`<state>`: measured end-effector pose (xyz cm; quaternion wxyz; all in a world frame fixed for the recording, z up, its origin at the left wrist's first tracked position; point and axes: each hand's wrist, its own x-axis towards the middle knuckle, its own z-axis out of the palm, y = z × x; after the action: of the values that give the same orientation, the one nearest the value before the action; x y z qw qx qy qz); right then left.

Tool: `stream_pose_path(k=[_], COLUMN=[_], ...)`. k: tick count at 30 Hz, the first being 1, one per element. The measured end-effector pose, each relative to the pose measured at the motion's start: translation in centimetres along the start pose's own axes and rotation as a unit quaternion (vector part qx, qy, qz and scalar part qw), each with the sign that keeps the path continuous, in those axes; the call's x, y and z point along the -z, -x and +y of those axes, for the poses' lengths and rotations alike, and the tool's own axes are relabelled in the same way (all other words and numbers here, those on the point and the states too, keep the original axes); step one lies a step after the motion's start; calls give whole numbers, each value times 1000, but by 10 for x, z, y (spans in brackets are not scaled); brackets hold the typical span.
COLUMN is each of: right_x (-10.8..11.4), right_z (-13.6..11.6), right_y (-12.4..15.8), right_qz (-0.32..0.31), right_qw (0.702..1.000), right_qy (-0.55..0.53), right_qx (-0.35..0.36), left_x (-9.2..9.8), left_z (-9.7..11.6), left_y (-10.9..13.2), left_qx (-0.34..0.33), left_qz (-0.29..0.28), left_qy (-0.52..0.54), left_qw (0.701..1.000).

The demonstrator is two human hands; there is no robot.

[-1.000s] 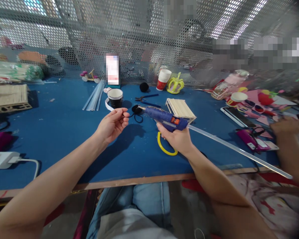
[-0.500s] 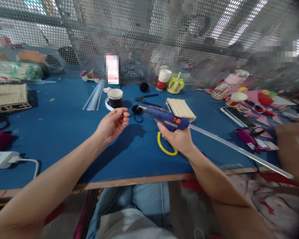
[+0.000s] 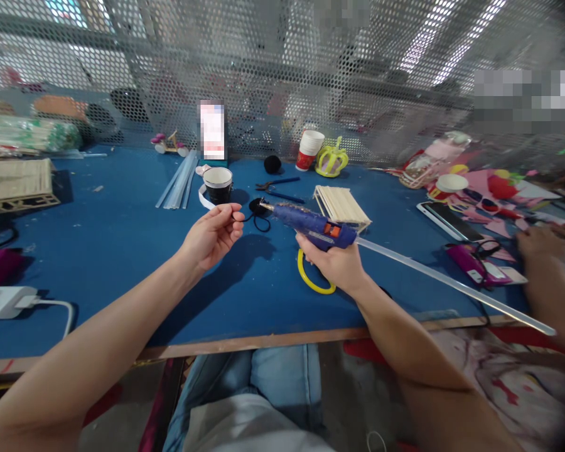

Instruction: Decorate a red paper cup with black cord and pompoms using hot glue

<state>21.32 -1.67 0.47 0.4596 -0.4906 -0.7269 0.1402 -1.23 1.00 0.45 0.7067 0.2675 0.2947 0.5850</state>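
My right hand (image 3: 335, 263) is closed round the handle of a blue glue gun (image 3: 311, 225). A long clear glue stick (image 3: 452, 284) sticks out of its back end, and the nozzle points left. Between the thumb and fingers of my left hand (image 3: 216, 232) is pinched a thin black cord (image 3: 262, 227), which loops on the right. A small black round piece (image 3: 258, 206) sits by the cord, close to the nozzle; whether they touch I cannot tell. Behind my left hand stands a black cup (image 3: 218, 186) with a white strip at its side.
Pliers (image 3: 282, 182), a black pompom (image 3: 272, 164), paper cups (image 3: 309, 150) and a wooden-stick piece (image 3: 343, 206) are farther back. Yellow scissor-like handles (image 3: 311, 282) lie under my right hand. Glue sticks (image 3: 179, 182) lie left. A co-worker's hand (image 3: 543, 245) is at the right.
The glue gun has shifted very slightly, its nozzle a touch left and down. The co-worker's hand at the right has moved forward over the table. My left hand stays in place.
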Motion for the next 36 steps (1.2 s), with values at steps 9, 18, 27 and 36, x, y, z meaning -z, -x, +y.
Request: stream_pose_path(k=[9, 18, 27, 36], right_x=[0, 5, 12, 13], right_z=[-2, -5, -8, -8], right_y=[0, -3, -6, -7], right_qz=[0, -16, -37, -89], right_qw=[1000, 1000, 999, 989], right_qy=[-27, 1, -17, -96], right_qx=[-12, -1, -27, -64], left_x=[-2, -2, 2, 1], left_z=[1, 4, 8, 6], left_y=[1, 2, -1, 0], left_qx=[-4, -45, -82, -89], left_qz=[5, -13, -16, -14], left_qy=[-17, -61, -81, -128], left_qw=[1000, 997, 993, 988])
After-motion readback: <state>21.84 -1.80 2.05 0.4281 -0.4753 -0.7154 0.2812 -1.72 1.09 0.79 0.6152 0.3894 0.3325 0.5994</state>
